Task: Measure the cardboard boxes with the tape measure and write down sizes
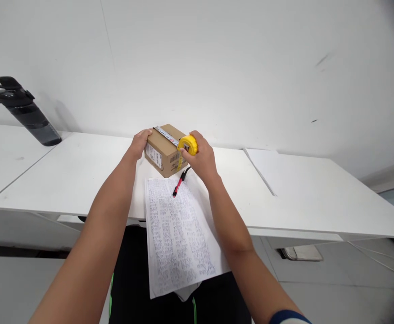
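Observation:
A brown cardboard box with a white label on one side rests on the white table. My right hand is closed around a yellow tape measure at the box's right edge. Its pale blade stretches across the top of the box to the far left edge. My left hand grips the left side of the box near the blade's end; some of its fingers are hidden behind the box. Just in front of the box, a red and black pen lies on handwritten paper sheets.
The handwritten sheets hang over the front edge of the white table. A dark water bottle stands at the far left by the wall. To the right lies a stack of white paper. A white wall rises behind the table.

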